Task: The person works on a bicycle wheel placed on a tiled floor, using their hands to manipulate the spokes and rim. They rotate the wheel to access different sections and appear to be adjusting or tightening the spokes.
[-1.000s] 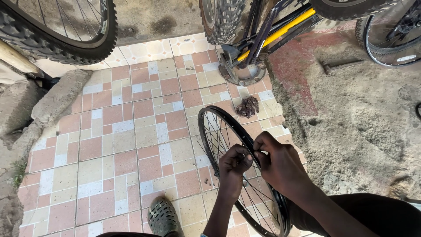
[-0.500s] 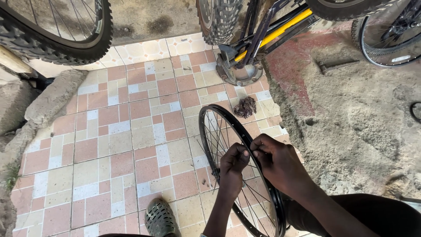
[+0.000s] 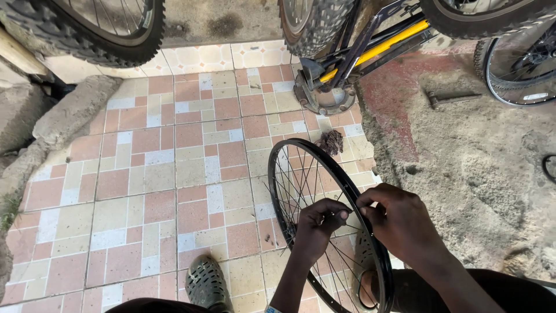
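A bare black bicycle rim (image 3: 313, 152) with thin metal spokes stands upright on the tiled floor between my legs. My left hand (image 3: 317, 228) reaches in among the spokes, its fingers pinched on one spoke (image 3: 343, 215) near the rim. My right hand (image 3: 399, 223) rests over the rim's right edge, thumb and forefinger closed on the same spot. The lower part of the rim is hidden behind my arms.
A green clog (image 3: 207, 285) is on my foot at the bottom. A bicycle with a yellow frame tube (image 3: 376, 49) stands ahead, a knobby tyre (image 3: 87, 40) at top left, a rusty tool (image 3: 450, 98) on the concrete, a dark rag (image 3: 330, 141), stone blocks (image 3: 63, 116) left.
Both hands stay at the same place on the rim; my fingers shift slightly on the spoke. The view has drifted a little.
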